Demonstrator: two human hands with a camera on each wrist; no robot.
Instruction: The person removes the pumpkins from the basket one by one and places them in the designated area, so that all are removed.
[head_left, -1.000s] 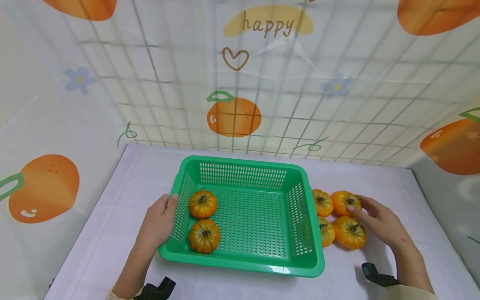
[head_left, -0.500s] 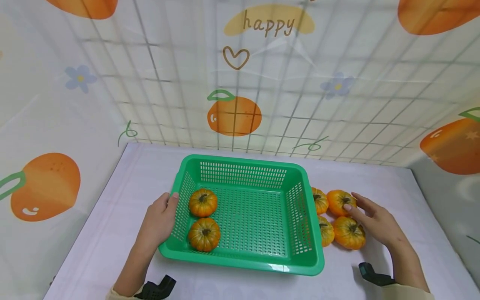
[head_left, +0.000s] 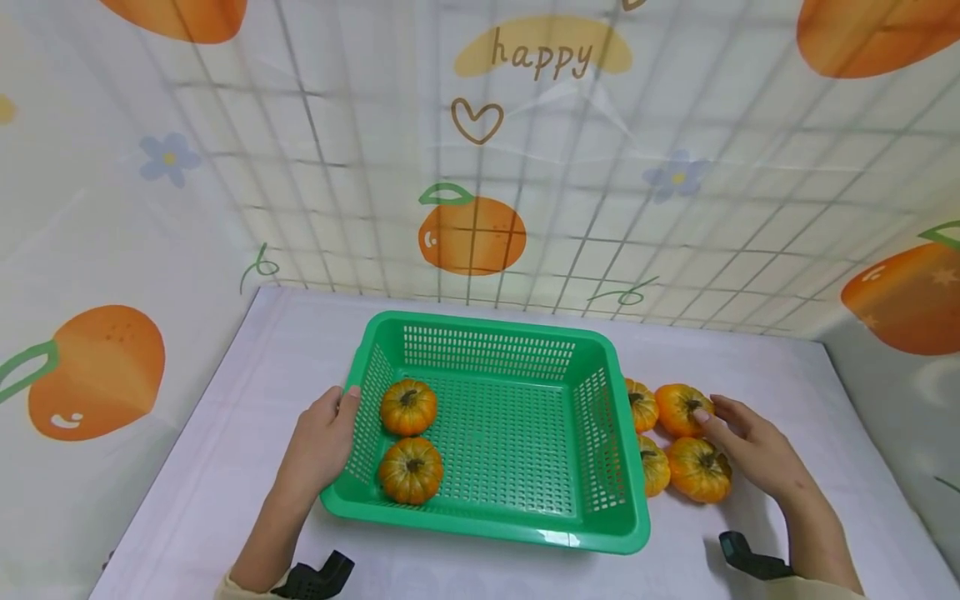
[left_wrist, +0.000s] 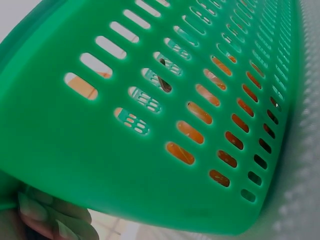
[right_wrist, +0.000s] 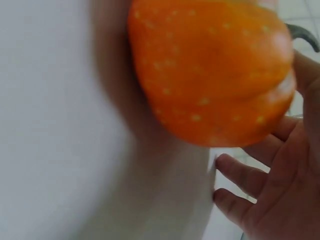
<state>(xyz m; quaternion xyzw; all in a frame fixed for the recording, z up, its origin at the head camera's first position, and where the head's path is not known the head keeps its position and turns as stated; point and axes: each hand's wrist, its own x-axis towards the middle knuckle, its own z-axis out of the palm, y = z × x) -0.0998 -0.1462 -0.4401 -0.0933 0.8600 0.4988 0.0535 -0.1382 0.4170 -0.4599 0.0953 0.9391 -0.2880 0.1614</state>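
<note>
Touching the far right pumpkin (head_left: 678, 408) with its thumb, the right hand (head_left: 759, 450) stands at that pumpkin's right side, thumb and fingers apart. That pumpkin lies on the desk (head_left: 292, 342) just left of the fingertips, one of four grouped right of the green basket (head_left: 480, 528). The near right pumpkin (head_left: 699, 477) sits just nearer, left of the palm. The other two, the far left pumpkin (head_left: 642, 406) and the near left pumpkin (head_left: 655, 468), lie at the basket's right edge, which hides part of each; whether they touch it cannot be told. The left hand (head_left: 318, 442) is clamped on the basket's left rim, its fingers curled in the left wrist view. Inside the basket, by its left wall, the far inner pumpkin (head_left: 408, 408) and the near inner pumpkin (head_left: 411, 475) sit stems up. Beyond the desk's far edge, a pale backdrop (head_left: 375, 167) carries orange fruit drawings and the word "happy".
</note>
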